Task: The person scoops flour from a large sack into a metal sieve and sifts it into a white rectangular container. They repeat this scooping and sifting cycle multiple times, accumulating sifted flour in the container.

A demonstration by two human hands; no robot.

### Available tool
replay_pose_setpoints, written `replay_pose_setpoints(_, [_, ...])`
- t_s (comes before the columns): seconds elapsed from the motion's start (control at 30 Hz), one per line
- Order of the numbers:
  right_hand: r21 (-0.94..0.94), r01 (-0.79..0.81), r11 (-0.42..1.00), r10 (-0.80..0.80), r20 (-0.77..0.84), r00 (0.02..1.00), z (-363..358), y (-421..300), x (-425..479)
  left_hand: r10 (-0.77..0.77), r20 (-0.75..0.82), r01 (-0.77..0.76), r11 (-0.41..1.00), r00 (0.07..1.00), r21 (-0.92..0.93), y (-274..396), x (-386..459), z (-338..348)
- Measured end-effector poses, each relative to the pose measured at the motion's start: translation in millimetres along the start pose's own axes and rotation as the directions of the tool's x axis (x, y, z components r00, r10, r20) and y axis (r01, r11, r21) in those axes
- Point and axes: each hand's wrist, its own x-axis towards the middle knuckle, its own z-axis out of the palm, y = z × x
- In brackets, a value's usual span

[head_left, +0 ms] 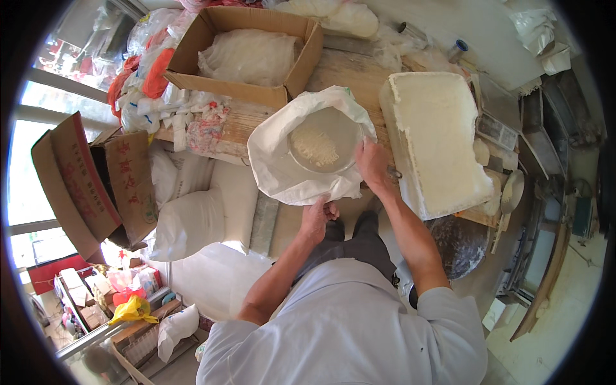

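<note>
A white woven sack (272, 156) stands open-mouthed against the front of the wooden table, its rim folded outward. In its mouth sits a shallow round metal sieve or pan (337, 122), with pale off-white lumps or flakes (315, 145) gathered on its left half. My right hand (371, 161) grips the round vessel's right rim, close by the sack's edge. Below, my left hand (318, 219) pinches the near edge of the sack between thumb and fingers. How deep the sack is filled cannot be seen.
A cardboard box (240, 91) lined with plastic lies behind on the wooden table (344, 70). At right is a white foam box or lid (433, 139) with a broken edge; beyond it, a ladle (512, 192). Stuffed white sacks (190, 224) and an open carton (130, 178) crowd the left.
</note>
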Motion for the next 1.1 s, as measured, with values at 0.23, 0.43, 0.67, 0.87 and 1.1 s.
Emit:
replay_pose_setpoints(0.23, [-0.002, 0.047, 0.999, -0.047, 0.003, 0.999, -6.3, 2.1, -7.7, 0.030, 0.012, -0.030, 0.999, 0.999, 0.014, -11.9, 1.6, -4.4])
replay_pose_setpoints(0.43, [0.005, 0.037, 0.999, -0.037, 0.012, 0.999, -44.2, -1.7, -8.2, 0.062, -0.066, -0.063, 0.998, 0.996, -0.012, -15.7, -4.5, 1.6])
replay_pose_setpoints(0.67, [-0.055, 0.029, 0.998, -0.028, 0.010, 1.000, -115.5, 39.9, -16.8, 0.173, -0.288, -0.180, 0.984, 0.942, 0.002, -23.1, 1.4, -4.9])
replay_pose_setpoints(0.87, [0.186, -0.276, 0.943, 0.295, -0.086, 0.952, -205.2, 150.4, -42.0, 0.275, -0.270, -0.314, 0.942, 0.923, -0.115, -31.9, 10.1, -1.0])
replay_pose_setpoints(1.1, [0.597, -0.549, 0.585, 0.505, 0.261, 0.823, -226.1, 305.5, -51.1, 0.233, -0.207, -0.212, 0.970, 0.950, 0.119, -97.2, -23.5, 64.3])
